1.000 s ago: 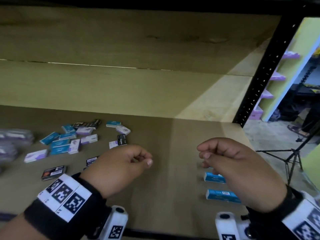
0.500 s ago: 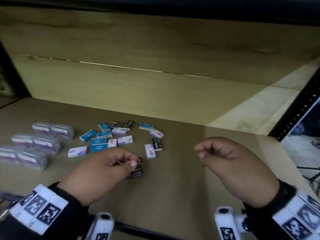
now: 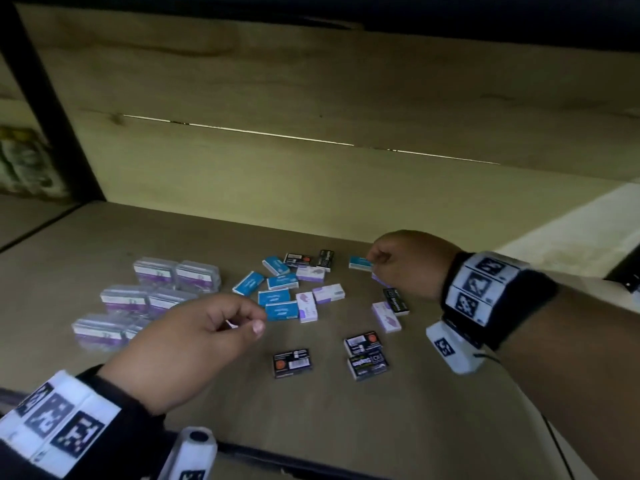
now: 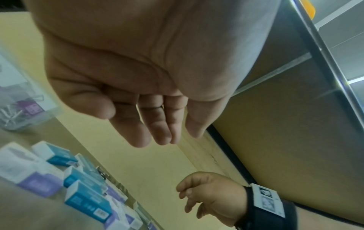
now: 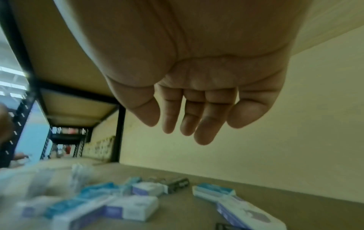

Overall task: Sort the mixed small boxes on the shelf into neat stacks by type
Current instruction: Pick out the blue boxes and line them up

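1. Head view: boxes [image 3: 282, 299] in blue, purple and black are seen scattered, unsorted, mid-shelf [image 3: 346, 410]; clear packs [image 3: 152, 299] are ranged at left. No stacks are yet made.
2. Left wrist view: left hand [image 4: 138, 87] is held loosely curled and empty above the blue boxes.
3. Right wrist view: right hand [image 5: 197, 96] is shown relaxed, nothing gripped, over a blue box [image 5: 213, 190].

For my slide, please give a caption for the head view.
Both hands, left hand and right hand, hover empty over mixed small boxes on the shelf.
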